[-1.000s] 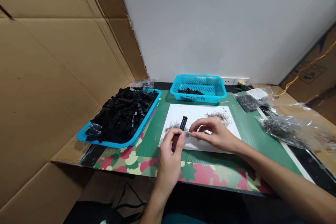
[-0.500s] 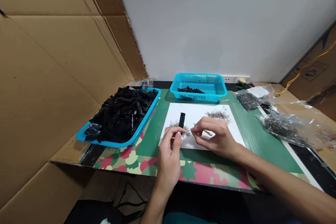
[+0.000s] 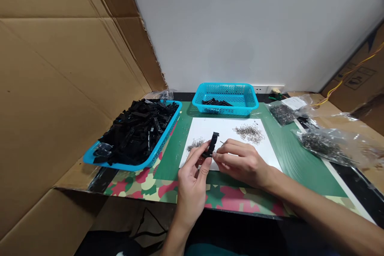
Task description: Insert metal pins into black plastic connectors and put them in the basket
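Note:
A slim black plastic part (image 3: 213, 143) stands tilted between the fingers and thumb of my left hand (image 3: 193, 176). My right hand (image 3: 240, 162) is closed, its fingertips against the lower end of that part. A thin metal tool shows a short tip above the right fingers; the rest of it is hidden by the hand. Whatever else the right fingertips pinch is too small to make out. Beneath both hands lies a white sheet (image 3: 223, 125), with one pile of small metal springs (image 3: 195, 144) at its left and another pile of springs (image 3: 249, 133) at its right.
To the left, a blue basket (image 3: 159, 155) is heaped with black plastic parts (image 3: 141, 128). Another blue basket (image 3: 244, 109) at the back holds some black parts. Clear bags of metal pieces (image 3: 322, 146) lie on the right. Cardboard (image 3: 60, 88) walls the left side.
My right hand has moved left and down to meet the black part. The part has tilted to the right in my left hand, and the view has shifted slightly.

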Motion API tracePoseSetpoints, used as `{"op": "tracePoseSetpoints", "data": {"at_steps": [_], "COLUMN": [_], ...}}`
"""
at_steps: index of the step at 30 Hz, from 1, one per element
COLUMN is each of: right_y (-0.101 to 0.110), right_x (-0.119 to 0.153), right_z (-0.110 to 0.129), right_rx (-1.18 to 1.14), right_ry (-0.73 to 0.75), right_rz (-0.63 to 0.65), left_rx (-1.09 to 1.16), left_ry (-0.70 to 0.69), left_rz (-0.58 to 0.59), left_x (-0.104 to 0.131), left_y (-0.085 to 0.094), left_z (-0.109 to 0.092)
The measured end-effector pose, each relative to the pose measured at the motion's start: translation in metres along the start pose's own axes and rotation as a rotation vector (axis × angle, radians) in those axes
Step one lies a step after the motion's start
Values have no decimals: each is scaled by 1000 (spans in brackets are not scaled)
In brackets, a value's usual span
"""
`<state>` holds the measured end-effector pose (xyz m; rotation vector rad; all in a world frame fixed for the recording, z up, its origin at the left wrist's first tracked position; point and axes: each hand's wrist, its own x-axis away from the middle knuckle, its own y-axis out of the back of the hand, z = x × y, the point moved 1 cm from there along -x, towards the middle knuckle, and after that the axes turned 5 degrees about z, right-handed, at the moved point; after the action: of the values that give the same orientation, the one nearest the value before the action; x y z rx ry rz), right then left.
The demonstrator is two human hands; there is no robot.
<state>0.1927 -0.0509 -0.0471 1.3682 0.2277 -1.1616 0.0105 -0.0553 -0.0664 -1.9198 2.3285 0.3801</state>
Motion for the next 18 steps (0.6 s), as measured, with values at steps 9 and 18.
{"op": "tracePoseSetpoints", "data": {"at_steps": [9,18], "right_y": [4,4], "right_x": [0,2], "right_z": [-1,-6], "right_rx": [-76,-79], "right_ry": [-42,-153], "right_rz": [38,23], "left_rx": [-87,-32], "left_ry": [-22,92], "left_rz": [57,53], "left_x": [-2,-3], "left_y": [-1,0], "left_z": [-7,-6]}}
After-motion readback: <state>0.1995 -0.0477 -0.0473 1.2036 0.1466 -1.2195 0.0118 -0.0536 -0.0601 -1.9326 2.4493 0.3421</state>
